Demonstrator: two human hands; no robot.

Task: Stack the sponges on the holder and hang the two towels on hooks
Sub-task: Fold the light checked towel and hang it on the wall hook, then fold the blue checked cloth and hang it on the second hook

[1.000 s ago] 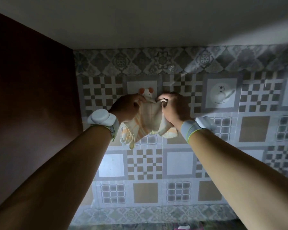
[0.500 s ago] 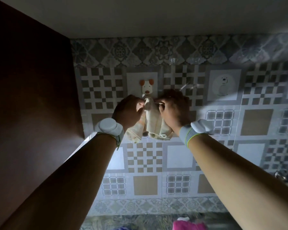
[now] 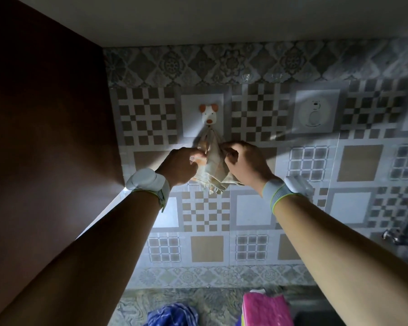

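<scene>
- The tiled wall (image 3: pixel 316 220) fills most of the view, dim and lit from low on the left, with a brown cabinet side (image 3: pixel 45 149) closing off the left edge.
- On the counter (image 3: pixel 198 300) at the bottom lie a blue cloth (image 3: pixel 172 315), probably the second towel, and a pink sponge (image 3: pixel 265 310); both are well apart from the hands.
- The cream towel (image 3: pixel 212 161) hangs bunched from the dog-faced hook (image 3: pixel 209 115), its top gathered to a narrow point right under the dog's chin and its lower folds spreading between the two hands.
- The left hand (image 3: pixel 180 164) pinches the towel's left edge between thumb and fingertips; the right hand (image 3: pixel 244 161) has its fingers curled and pinching the right edge.
- A second hook, bear-shaped (image 3: pixel 315 112), sits empty farther right on the wall.
- How much fabric is actually caught on the dog hook cannot be told; only a thin neck of cloth shows.
- Risk, as I judge it: a downward tug while straightening could drag that neck off, or strain a stick-on hook loose from the tile.
- Letting go unevenly could shift the weight to one side so the towel slides off toward the counter.
</scene>
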